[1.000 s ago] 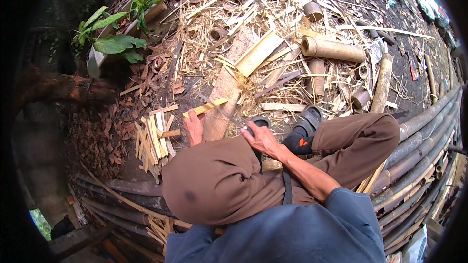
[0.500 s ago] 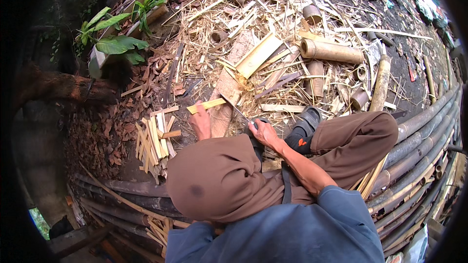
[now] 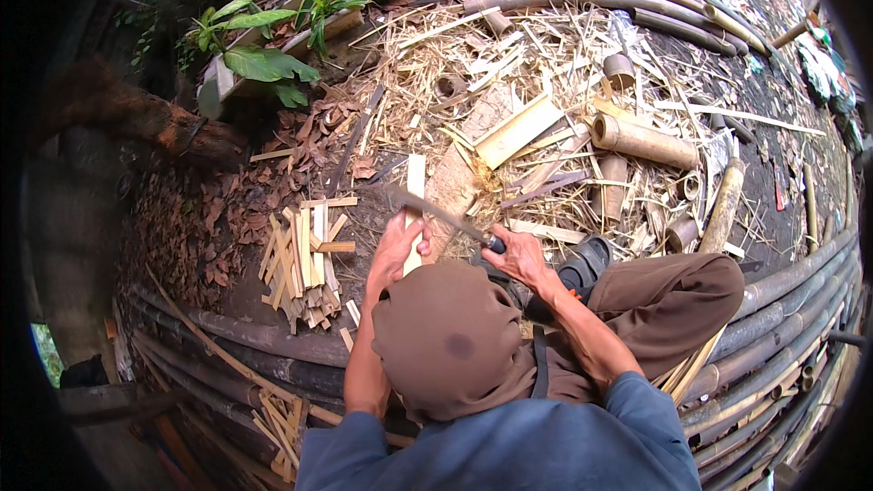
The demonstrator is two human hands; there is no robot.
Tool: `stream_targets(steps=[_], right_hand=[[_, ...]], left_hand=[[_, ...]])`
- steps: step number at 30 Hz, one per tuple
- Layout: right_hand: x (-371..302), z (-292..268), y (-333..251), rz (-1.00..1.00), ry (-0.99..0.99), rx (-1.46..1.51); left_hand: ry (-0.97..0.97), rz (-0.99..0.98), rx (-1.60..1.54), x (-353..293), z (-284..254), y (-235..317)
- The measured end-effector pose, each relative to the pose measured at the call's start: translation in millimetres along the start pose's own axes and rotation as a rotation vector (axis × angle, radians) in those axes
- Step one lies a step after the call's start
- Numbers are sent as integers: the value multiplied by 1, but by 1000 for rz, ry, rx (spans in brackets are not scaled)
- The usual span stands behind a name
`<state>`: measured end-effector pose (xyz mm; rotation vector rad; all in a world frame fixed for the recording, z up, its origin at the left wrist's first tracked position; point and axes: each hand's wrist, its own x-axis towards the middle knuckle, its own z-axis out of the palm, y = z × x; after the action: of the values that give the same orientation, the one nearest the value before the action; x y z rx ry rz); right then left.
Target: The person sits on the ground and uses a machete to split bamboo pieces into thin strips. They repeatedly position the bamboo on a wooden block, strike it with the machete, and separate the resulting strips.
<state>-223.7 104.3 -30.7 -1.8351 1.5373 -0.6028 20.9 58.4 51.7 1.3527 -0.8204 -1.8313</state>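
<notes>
My left hand [image 3: 396,251] grips a pale bamboo slat [image 3: 415,193] that points away from me, over a wooden chopping block [image 3: 464,173]. My right hand [image 3: 520,256] is closed on the dark handle of a long knife [image 3: 438,213]. Its blade slants up to the left and crosses the slat just above my left fingers. A brown cap and my blue sleeves cover the lower middle of the view, and my brown-trousered knee with a black shoe [image 3: 582,265] sits at the right.
A pile of cut slats [image 3: 300,268] lies to my left. Bamboo tube sections [image 3: 641,139], shavings and strips litter the ground ahead. Long bamboo poles [image 3: 782,309] curve around the right and near side. A leafy plant [image 3: 259,55] grows beside a log at the far left.
My left hand has swung the slat from lying slantwise to pointing away from me. My right hand has brought the knife up so that its blade crosses the slat.
</notes>
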Motion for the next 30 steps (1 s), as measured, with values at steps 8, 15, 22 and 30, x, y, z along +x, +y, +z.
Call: stream_targets(steps=[8, 15, 22, 30], right_hand=[[36, -28, 77, 265, 334, -62], [7, -20, -16, -142, -8, -93], [25, -34, -2, -127, 127, -178], [28, -23, 116, 90, 629, -337]], left_hand=[[-237, 97, 262, -59, 2, -16], [7, 88, 104, -40, 8, -10], [-95, 62, 149, -51, 19, 16], [-97, 122, 200, -43, 3, -30]])
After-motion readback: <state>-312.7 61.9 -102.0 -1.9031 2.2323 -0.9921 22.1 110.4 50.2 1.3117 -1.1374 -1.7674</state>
